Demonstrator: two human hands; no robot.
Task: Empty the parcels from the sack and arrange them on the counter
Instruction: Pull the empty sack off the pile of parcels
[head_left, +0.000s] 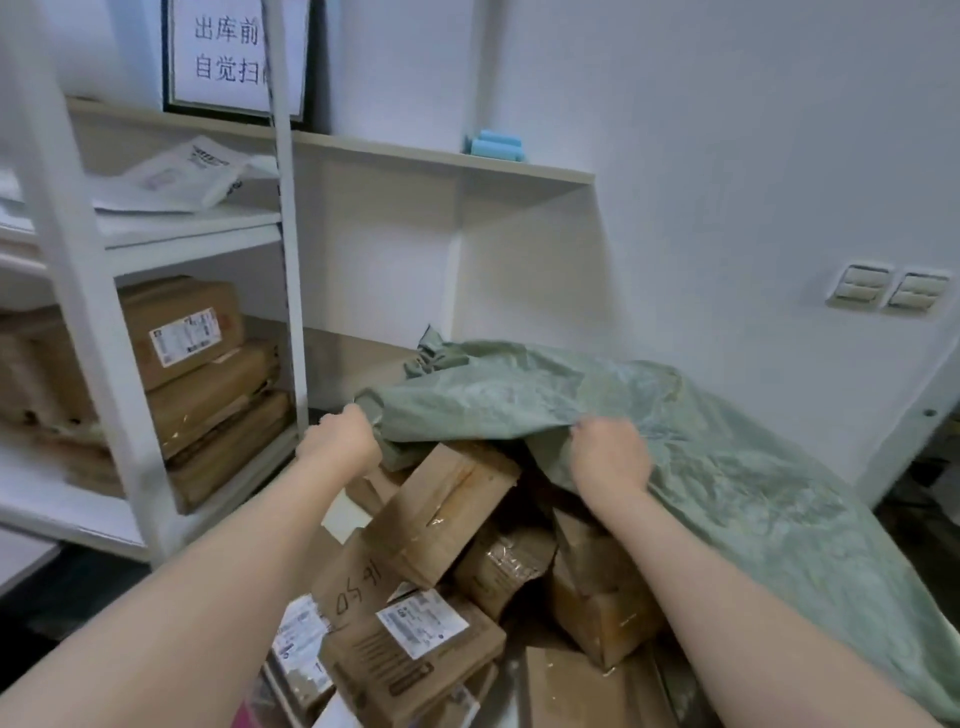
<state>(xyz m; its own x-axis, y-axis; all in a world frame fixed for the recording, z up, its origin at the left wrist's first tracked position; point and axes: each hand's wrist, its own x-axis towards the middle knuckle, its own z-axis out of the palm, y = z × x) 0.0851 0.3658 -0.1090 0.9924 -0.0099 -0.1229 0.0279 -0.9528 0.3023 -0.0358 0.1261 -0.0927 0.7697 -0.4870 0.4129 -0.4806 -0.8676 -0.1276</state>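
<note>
A large green woven sack (649, 415) lies crumpled over a heap of brown cardboard parcels (441, 514). My left hand (343, 439) grips the sack's edge at the left. My right hand (610, 454) clutches a fold of the same sack further right. The lifted fabric uncovers several boxes below, some with white shipping labels (421, 623). One box bears handwritten numbers (358, 590). Parcels under the right part of the sack are hidden.
A white metal shelf rack (104, 291) stands at the left, holding taped brown parcels (202, 374) and white mailers (171, 182). Behind is a wooden counter shelf (441, 161) with blue rolls (496, 145) and a framed sign (234, 57). Wall switches (888, 288) sit at the right.
</note>
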